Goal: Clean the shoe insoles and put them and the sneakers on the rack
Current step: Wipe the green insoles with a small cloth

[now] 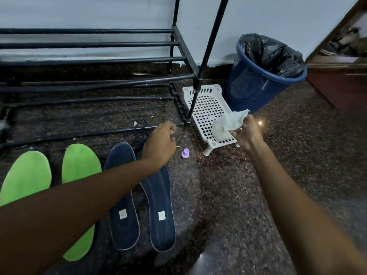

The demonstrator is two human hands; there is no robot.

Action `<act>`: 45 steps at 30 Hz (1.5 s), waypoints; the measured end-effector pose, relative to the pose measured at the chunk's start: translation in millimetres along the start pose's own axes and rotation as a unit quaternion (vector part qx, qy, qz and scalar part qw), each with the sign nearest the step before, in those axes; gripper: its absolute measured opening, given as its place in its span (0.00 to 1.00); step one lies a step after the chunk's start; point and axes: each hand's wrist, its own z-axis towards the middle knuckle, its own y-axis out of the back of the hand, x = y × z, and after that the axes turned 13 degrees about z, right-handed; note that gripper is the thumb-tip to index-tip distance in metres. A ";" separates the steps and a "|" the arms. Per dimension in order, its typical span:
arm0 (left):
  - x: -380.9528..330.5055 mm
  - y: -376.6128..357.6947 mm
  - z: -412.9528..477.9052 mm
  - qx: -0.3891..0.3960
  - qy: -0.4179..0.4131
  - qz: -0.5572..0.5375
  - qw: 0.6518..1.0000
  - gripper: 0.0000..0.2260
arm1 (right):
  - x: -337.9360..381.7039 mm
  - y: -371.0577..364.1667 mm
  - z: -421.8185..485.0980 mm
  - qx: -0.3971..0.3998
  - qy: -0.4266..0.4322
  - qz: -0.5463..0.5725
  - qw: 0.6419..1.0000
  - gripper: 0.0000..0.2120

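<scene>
Right hand [248,133] was out over the white tray [206,104], fingers pinched tight on the white cloth [228,123]. Left hand [160,142] hung with fingers curled under, and I couldn't tell whether it held anything. Navy insoles [158,195] lay flat on the floor just beneath that left hand and forearm, green insoles [81,165] further to its left. A purple cap [185,153] sat between the hands, the rack [89,60] beyond the left one.
</scene>
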 end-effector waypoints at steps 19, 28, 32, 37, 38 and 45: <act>-6.6 156.0 -91.1 0.083 0.123 -0.171 0.974 0.04 | -40.6 -103.3 -197.3 0.240 -0.171 0.050 0.954 0.13; -7.5 214.8 -143.6 0.020 0.225 -0.287 0.931 0.05 | -48.9 -144.3 -278.4 0.340 0.070 -0.199 0.916 0.12; -10.7 233.0 -161.0 0.003 0.247 -0.329 0.911 0.04 | -51.7 -153.1 -304.8 0.419 0.167 -0.273 0.850 0.11; -2.0 247.5 -176.2 -0.031 0.263 -0.390 0.882 0.11 | -61.8 -163.4 -318.4 0.467 0.237 -0.348 0.778 0.06; 1.4 250.5 -177.9 -0.035 0.265 -0.406 0.874 0.12 | -65.1 -164.8 -319.7 0.475 0.248 -0.361 0.763 0.06; 46.1 246.3 -178.2 -0.027 0.283 -0.372 0.884 0.08 | -104.6 -176.2 -315.0 0.441 0.170 -0.319 0.821 0.06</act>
